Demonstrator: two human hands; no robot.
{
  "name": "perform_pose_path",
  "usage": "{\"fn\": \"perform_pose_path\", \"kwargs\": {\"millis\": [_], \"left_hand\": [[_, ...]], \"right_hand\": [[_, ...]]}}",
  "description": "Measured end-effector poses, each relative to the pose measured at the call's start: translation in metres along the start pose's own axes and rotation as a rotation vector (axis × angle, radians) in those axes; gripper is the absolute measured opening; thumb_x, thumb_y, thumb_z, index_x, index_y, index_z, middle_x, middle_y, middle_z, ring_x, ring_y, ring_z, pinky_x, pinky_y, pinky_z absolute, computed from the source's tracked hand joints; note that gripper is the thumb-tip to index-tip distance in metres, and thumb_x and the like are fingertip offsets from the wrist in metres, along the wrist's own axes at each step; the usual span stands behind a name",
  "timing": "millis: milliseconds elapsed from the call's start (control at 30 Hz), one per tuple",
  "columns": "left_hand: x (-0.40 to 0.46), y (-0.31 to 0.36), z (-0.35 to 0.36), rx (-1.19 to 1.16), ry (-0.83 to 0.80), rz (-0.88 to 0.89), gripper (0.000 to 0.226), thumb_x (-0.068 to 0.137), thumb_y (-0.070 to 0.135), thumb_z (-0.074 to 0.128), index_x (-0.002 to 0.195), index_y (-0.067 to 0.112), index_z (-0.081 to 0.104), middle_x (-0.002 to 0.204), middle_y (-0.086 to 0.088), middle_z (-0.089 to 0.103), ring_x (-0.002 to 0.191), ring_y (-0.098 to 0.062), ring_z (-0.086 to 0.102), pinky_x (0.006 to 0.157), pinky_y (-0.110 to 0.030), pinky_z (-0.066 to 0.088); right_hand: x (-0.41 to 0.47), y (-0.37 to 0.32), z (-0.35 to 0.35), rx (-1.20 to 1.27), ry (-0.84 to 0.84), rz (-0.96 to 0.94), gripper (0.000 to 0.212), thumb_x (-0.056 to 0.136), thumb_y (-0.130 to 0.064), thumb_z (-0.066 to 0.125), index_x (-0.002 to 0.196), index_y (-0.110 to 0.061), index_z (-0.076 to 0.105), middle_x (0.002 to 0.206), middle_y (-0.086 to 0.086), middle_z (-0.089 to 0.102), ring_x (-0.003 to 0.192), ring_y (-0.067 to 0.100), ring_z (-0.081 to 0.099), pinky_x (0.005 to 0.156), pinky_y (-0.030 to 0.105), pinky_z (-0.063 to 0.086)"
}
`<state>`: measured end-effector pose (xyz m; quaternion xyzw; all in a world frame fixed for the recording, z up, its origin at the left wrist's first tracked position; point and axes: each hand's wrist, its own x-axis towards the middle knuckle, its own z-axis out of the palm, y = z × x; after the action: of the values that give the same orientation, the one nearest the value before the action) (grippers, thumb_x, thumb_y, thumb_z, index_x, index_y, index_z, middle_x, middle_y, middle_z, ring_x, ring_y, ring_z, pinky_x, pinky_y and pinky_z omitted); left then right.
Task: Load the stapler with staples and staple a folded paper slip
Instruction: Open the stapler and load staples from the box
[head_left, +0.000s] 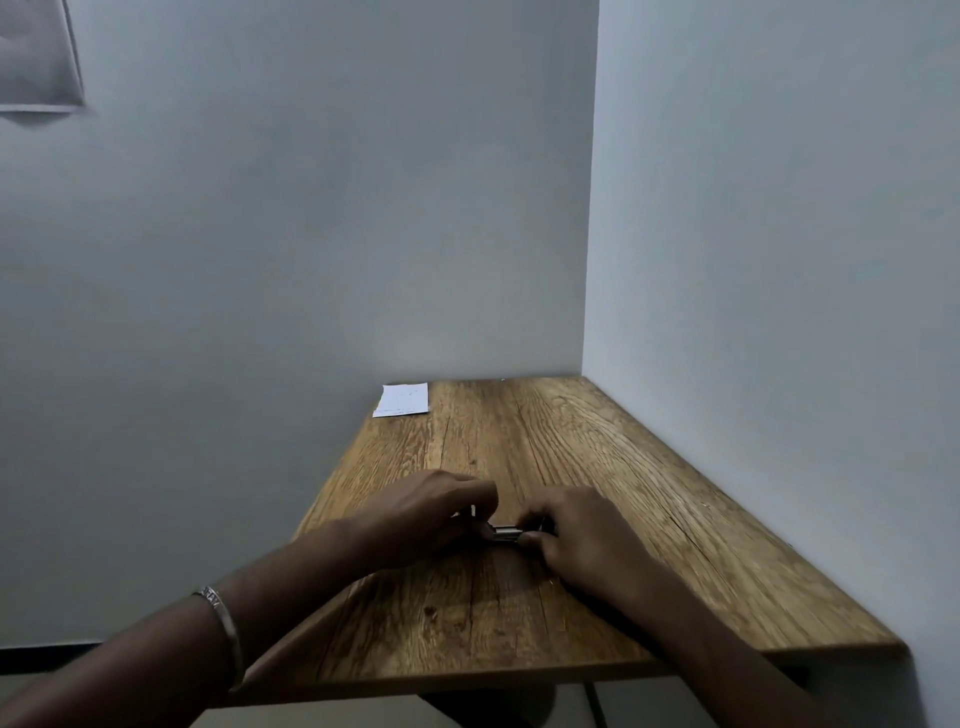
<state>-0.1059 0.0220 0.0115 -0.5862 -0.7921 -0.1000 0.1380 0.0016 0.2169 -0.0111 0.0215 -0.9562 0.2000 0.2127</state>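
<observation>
Gripping stapler between them, left hand, right hand, both clamped.

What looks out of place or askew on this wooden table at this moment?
Only one thing: the white paper slip lies at the far left corner of the brown wooden table, its corner hanging past the edge, far from both hands. The left hand and right hand hold a small metal stapler.
</observation>
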Motion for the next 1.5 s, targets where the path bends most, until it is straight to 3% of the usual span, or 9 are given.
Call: {"fn": "perform_pose_path", "kwargs": {"millis": [133, 233, 367, 567, 800, 1033, 1167, 1400, 1500], "left_hand": [[-0.006, -0.006, 0.005, -0.262, 0.191, -0.124, 0.010, 0.088, 0.026, 0.071, 0.094, 0.025, 0.064, 0.090, 0.012, 0.071, 0.084, -0.001, 0.067, 0.072, -0.025, 0.058], [-0.015, -0.007, 0.012, -0.346, 0.251, -0.197, 0.023, 0.086, 0.025, 0.073, 0.108, 0.033, 0.070, 0.096, 0.017, 0.073, 0.090, 0.003, 0.068, 0.075, -0.019, 0.058], [-0.020, -0.004, 0.017, -0.338, 0.263, -0.188, 0.025, 0.090, 0.024, 0.068, 0.113, 0.034, 0.070, 0.105, 0.019, 0.071, 0.096, 0.004, 0.066, 0.077, -0.018, 0.058], [-0.018, 0.000, 0.015, -0.355, 0.274, -0.195, 0.019, 0.088, 0.014, 0.071, 0.101, 0.028, 0.074, 0.100, 0.016, 0.072, 0.094, 0.000, 0.067, 0.079, -0.025, 0.059], [-0.017, 0.000, 0.016, -0.408, 0.281, -0.193, 0.017, 0.088, 0.011, 0.069, 0.100, 0.022, 0.074, 0.099, 0.013, 0.072, 0.094, -0.003, 0.068, 0.081, -0.027, 0.059], [-0.035, -0.010, 0.012, -0.597, 0.367, -0.338, 0.029, 0.084, 0.010, 0.075, 0.107, 0.025, 0.064, 0.094, 0.009, 0.075, 0.090, -0.009, 0.072, 0.079, -0.022, 0.058], [-0.035, -0.009, 0.012, -0.708, 0.378, -0.394, 0.031, 0.082, 0.009, 0.076, 0.106, 0.021, 0.060, 0.095, 0.001, 0.076, 0.089, -0.016, 0.074, 0.078, -0.027, 0.060], [-0.037, -0.010, 0.015, -0.566, 0.293, -0.369, 0.031, 0.077, 0.022, 0.082, 0.105, 0.025, 0.068, 0.094, 0.009, 0.075, 0.090, -0.004, 0.071, 0.080, -0.023, 0.059], [-0.036, -0.012, 0.016, -0.482, 0.250, -0.364, 0.029, 0.077, 0.029, 0.081, 0.102, 0.028, 0.069, 0.094, 0.014, 0.073, 0.090, 0.000, 0.068, 0.080, -0.025, 0.059]], "right_hand": [[-0.001, 0.000, 0.000, -0.004, 0.004, 0.002, 0.012, 0.088, -0.031, 0.069, 0.100, -0.031, 0.072, 0.098, -0.014, 0.068, 0.084, -0.002, 0.057, 0.077, 0.018, 0.047], [-0.001, 0.000, 0.000, -0.009, 0.004, 0.002, 0.013, 0.088, -0.032, 0.069, 0.101, -0.031, 0.071, 0.099, -0.014, 0.068, 0.087, -0.001, 0.057, 0.078, 0.020, 0.047], [0.000, -0.002, 0.001, -0.023, 0.006, -0.005, 0.015, 0.089, -0.031, 0.068, 0.104, -0.030, 0.071, 0.101, -0.013, 0.068, 0.087, 0.000, 0.056, 0.078, 0.021, 0.046], [-0.002, 0.001, 0.001, -0.015, 0.002, -0.038, 0.018, 0.089, -0.036, 0.067, 0.106, -0.032, 0.069, 0.099, -0.016, 0.063, 0.087, -0.001, 0.055, 0.077, 0.020, 0.046], [0.001, 0.000, 0.004, -0.022, 0.017, -0.042, 0.015, 0.087, -0.040, 0.068, 0.096, -0.028, 0.071, 0.091, -0.015, 0.060, 0.082, 0.000, 0.054, 0.075, 0.021, 0.048], [0.001, 0.000, 0.004, -0.038, 0.021, -0.038, 0.016, 0.086, -0.040, 0.069, 0.096, -0.027, 0.071, 0.090, -0.015, 0.060, 0.081, 0.000, 0.053, 0.069, 0.019, 0.041], [0.000, 0.000, 0.004, -0.033, 0.014, -0.033, 0.016, 0.086, -0.041, 0.069, 0.097, -0.029, 0.071, 0.090, -0.016, 0.060, 0.082, 0.000, 0.053, 0.072, 0.021, 0.044], [-0.005, -0.003, 0.001, 0.015, 0.044, -0.066, 0.034, 0.086, -0.038, 0.070, 0.119, -0.031, 0.066, 0.110, -0.016, 0.065, 0.091, -0.001, 0.056, 0.081, 0.019, 0.046], [-0.007, -0.004, -0.003, -0.022, 0.062, -0.144, 0.025, 0.091, -0.037, 0.065, 0.115, -0.032, 0.069, 0.110, -0.020, 0.062, 0.097, -0.002, 0.055, 0.082, 0.016, 0.043]]}}
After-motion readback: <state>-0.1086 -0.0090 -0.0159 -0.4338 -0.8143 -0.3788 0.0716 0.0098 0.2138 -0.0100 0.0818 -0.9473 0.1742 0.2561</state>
